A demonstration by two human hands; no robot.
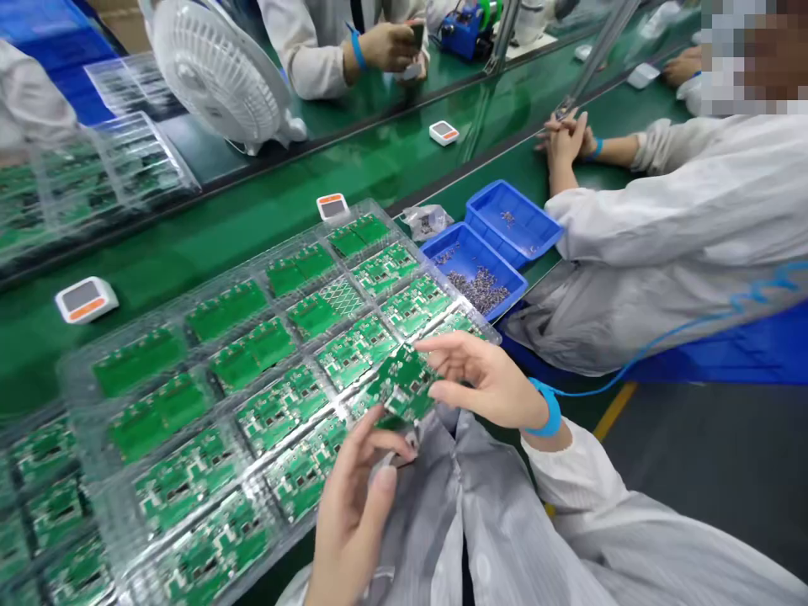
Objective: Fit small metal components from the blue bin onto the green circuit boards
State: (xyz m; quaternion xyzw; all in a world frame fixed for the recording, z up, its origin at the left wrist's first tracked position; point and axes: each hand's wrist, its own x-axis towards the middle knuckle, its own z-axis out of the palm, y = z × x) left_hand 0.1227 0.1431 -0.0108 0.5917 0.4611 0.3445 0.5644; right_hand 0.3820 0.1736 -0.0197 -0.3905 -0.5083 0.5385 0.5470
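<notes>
A green printed circuit board (407, 379) is tilted above the near edge of a clear plastic tray (135, 526). My right hand (486, 379) grips the board's right edge between thumb and fingers, with a blue wrist strap (548, 408) on that wrist. At the board's lower left is my left hand (359, 497), its fingers curled and the index fingertip near the board's edge. Something small and greyish shows between its thumb and fingers, too blurred to name. Rows of green circuit boards (281, 404) lie in the tray's compartments.
Two blue bins (464, 265) with small metallic parts stand beyond the tray, beside a plastic bag (427, 220). Small white devices (87, 300) sit along the green bench. A white fan (218, 71) stands opposite. A co-worker's sleeve (682, 198) is at right; a blue cord (637, 358) trails from my wrist.
</notes>
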